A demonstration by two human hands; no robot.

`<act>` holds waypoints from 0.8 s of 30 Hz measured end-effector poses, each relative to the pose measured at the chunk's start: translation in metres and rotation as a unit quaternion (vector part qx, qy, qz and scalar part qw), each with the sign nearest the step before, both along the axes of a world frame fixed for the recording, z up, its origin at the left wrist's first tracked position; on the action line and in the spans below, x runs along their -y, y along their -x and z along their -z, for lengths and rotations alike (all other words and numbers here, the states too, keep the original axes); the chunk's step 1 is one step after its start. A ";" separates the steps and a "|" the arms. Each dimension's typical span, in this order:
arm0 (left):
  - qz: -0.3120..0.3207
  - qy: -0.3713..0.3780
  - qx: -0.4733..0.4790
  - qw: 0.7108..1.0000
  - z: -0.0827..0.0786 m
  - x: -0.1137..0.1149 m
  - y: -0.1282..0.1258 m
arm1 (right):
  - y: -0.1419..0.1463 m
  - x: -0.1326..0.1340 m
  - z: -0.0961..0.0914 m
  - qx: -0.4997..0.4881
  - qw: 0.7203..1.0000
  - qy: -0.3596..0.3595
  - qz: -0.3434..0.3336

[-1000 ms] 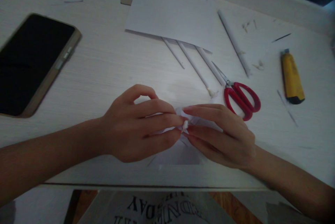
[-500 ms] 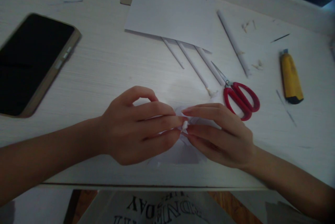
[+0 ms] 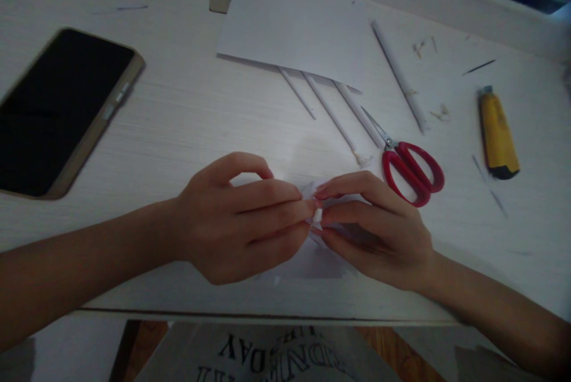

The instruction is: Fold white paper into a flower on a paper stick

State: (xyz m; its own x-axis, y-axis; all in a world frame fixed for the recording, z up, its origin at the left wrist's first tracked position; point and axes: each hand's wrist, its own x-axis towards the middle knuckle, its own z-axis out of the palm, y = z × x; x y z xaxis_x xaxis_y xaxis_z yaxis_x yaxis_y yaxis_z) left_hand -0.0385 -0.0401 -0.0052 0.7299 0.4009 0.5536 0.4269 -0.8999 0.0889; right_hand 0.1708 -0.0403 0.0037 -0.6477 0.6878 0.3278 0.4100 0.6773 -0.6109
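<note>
Both hands meet over a small white sheet of paper (image 3: 312,260) near the front edge of the pale wooden table (image 3: 178,114). My left hand (image 3: 236,218) has its fingers curled and pressed together on a tightly rolled part of the paper (image 3: 317,214). My right hand (image 3: 375,227) pinches the same rolled paper from the other side, fingertips touching those of the left. Most of the roll is hidden beneath the fingers.
Red-handled scissors (image 3: 410,168) lie just right of my right hand. A yellow utility knife (image 3: 497,135) sits further right. Several rolled paper sticks (image 3: 332,111) and a white sheet (image 3: 297,22) lie behind. A dark phone (image 3: 57,108) rests at left. Small scraps dot the table.
My right fingers have curled in tighter on the rolled paper. The view has shifted slightly; the hands stay in the same spot.
</note>
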 end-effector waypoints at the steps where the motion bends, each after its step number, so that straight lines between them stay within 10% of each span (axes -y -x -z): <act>1: -0.002 0.002 -0.002 1.000 -0.001 0.000 0.000 | 0.000 0.000 0.001 -0.002 1.000 0.009 0.001; 24: 0.023 -0.020 -0.026 0.999 -0.006 -0.001 0.003 | -0.001 0.004 0.001 0.001 0.998 -0.064 0.019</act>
